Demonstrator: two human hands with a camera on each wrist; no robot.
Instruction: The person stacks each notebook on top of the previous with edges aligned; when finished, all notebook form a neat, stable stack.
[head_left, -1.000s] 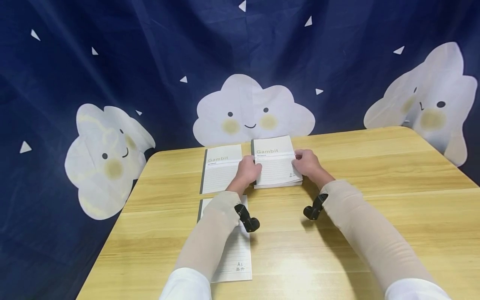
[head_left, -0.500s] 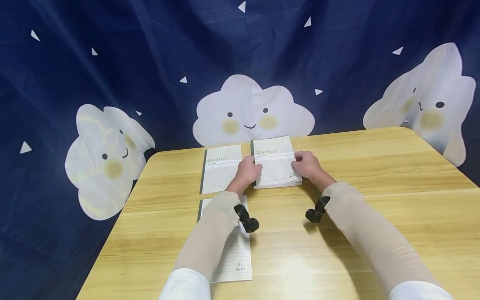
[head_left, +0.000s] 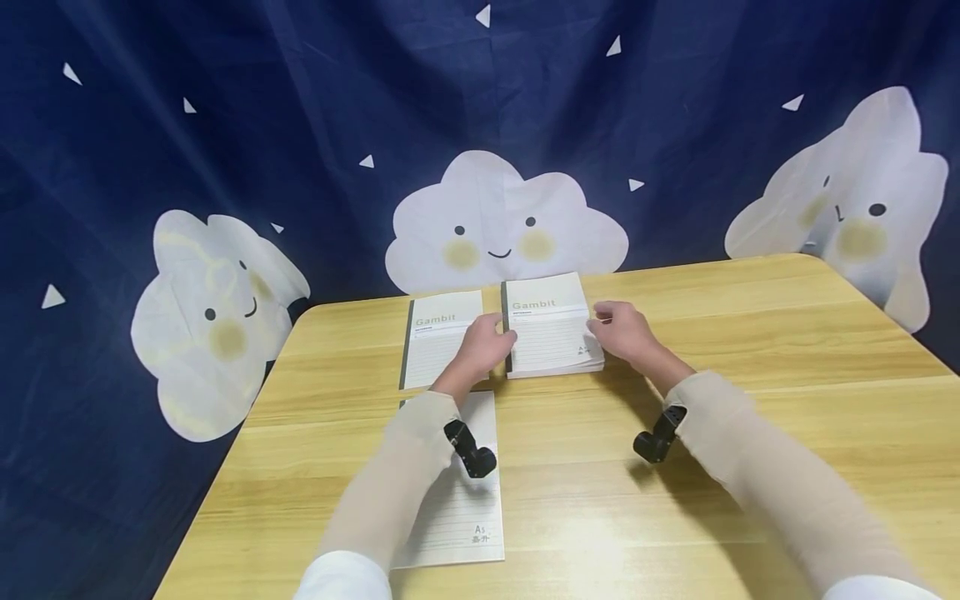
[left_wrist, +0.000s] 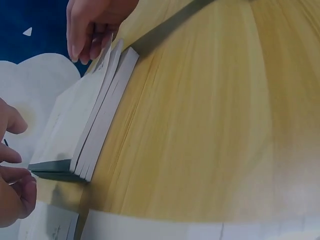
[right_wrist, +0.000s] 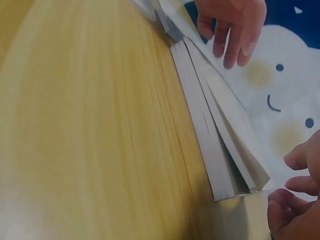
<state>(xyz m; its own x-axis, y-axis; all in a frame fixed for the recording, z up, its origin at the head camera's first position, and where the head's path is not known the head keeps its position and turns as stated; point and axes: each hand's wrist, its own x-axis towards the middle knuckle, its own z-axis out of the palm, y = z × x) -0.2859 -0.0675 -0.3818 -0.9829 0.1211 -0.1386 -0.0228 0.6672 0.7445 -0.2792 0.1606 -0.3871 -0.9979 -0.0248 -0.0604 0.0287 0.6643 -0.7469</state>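
A stack of several Gambit notebooks [head_left: 547, 325] lies at the back middle of the table, dark spines to the left. My left hand [head_left: 483, 343] is beside the spine edge, its fingers loosely bent and holding nothing. Off the opposite edge, my right hand [head_left: 624, 332] stands slightly apart from the stack, thumb and fingers spread. In the right wrist view the upper notebooks [right_wrist: 235, 125] fan up a little from the lower ones. One notebook [head_left: 442, 333] lies flat to the left of the stack, partly behind my left hand. Nearer me is another notebook [head_left: 465, 508], partly under my left forearm.
The wooden table [head_left: 750, 433] extends on both sides and toward me. Behind its far edge hangs a dark blue curtain [head_left: 337, 83] with white clouds. A small black camera [head_left: 471, 450] sits on the left wrist and another black camera [head_left: 660, 435] on the right.
Both hands have let go of the notebook stack and drawn apart, the left a little to the left, the right a little to the right. The notebooks have stayed in place.
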